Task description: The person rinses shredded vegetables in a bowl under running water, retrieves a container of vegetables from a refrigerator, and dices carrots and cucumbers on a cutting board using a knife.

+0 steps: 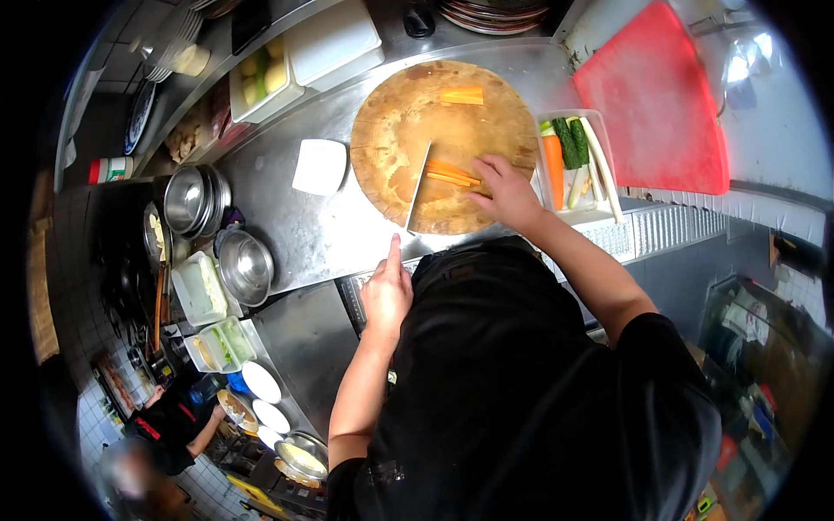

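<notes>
My left hand (387, 293) is closed at the near end of a kitchen knife (419, 187), its index finger stretched forward; the handle is hidden. The blade, seen almost edge-on, stands on a round wooden chopping board (391, 104). Just right of the blade lie cut carrot strips (450, 172). My right hand (508, 195) holds their right ends, thumb and fingers on either side. A shorter stack of carrot pieces (462, 95) rests at the far part of the board.
Right of the board, a white tub (599, 211) holds a carrot, cucumbers and pale stalks, beside a red cutting board (656, 104). To the left are a white dish (320, 167), metal bowls (246, 267) and plastic containers (198, 291). Another person (169, 425) works at lower left.
</notes>
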`<state>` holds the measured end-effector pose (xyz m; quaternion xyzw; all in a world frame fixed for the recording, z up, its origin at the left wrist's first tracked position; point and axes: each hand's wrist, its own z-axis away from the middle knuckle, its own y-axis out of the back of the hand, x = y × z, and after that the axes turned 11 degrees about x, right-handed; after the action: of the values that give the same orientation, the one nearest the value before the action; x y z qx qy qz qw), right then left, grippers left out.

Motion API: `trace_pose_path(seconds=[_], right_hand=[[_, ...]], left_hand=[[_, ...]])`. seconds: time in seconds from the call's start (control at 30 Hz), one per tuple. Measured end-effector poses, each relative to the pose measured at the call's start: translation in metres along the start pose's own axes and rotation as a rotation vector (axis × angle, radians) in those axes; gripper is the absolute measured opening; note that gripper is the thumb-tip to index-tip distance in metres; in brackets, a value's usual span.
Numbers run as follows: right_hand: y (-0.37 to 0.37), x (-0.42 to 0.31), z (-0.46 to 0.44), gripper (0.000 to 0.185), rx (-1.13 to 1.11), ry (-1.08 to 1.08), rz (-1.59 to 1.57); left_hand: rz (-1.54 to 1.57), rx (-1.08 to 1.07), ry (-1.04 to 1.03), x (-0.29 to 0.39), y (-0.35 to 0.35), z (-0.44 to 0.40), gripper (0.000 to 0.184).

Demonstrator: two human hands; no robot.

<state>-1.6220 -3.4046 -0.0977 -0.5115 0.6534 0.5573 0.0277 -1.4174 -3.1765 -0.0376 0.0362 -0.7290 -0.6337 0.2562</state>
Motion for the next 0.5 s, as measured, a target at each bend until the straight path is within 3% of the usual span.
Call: trace_pose_path(seconds=[0.1, 0.2, 0.4, 0.5], right_hand=[[-0.013, 0.015, 0.017, 0.044, -0.049, -0.260, -0.269], [-0.026, 0.018, 0.017, 0.033, -0.077, -0.371, -0.379], [-0.001, -0.005, 0.000, 0.019, -0.051, -0.109, -0.115], [0.005, -0.001, -0.010, 0.015, 0.075, 0.139, -0.055]], left_hand=[[0.016, -0.014, -0.017, 0.006, -0.001, 0.001, 0.065], [0.052, -0.004, -0.038, 0.011, -0.002, 0.000, 0.064], [0.086, 0.003, -0.027, 0.016, 0.001, -0.004, 0.065], [0.042, -0.004, -0.061, 0.018, 0.003, -0.004, 0.072]])
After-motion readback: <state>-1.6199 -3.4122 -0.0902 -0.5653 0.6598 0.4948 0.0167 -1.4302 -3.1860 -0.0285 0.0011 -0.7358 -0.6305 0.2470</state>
